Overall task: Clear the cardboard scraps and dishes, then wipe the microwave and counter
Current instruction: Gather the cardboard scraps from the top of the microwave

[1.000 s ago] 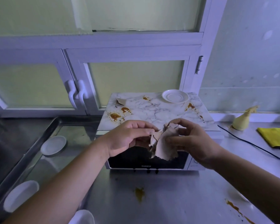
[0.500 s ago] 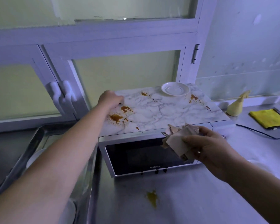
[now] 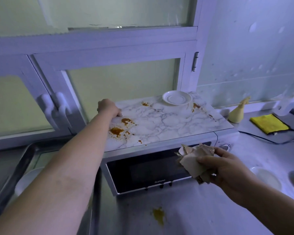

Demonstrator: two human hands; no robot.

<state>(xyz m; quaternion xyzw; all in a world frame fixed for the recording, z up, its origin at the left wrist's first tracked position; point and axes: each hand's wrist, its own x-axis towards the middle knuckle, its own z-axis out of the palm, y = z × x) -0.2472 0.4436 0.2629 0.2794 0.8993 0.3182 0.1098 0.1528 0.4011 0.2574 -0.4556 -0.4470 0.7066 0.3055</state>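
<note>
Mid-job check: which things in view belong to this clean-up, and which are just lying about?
Job: crumpled brown cardboard scraps in the right hand; small cardboard scrap under the left hand; white round saucer; marble-topped microwave with orange-brown stains; steel counter; white plates; folded yellow cloth.
Lying about: pale yellow cone-shaped object; black cable.

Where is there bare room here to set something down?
The middle and front right of the microwave top, between the stains and the saucer, is bare. So is the counter right of the spill, before the dishes. Crowded: the back left corner, where the left hand grips a scrap, and the cloth and bottle at the far right.
</note>
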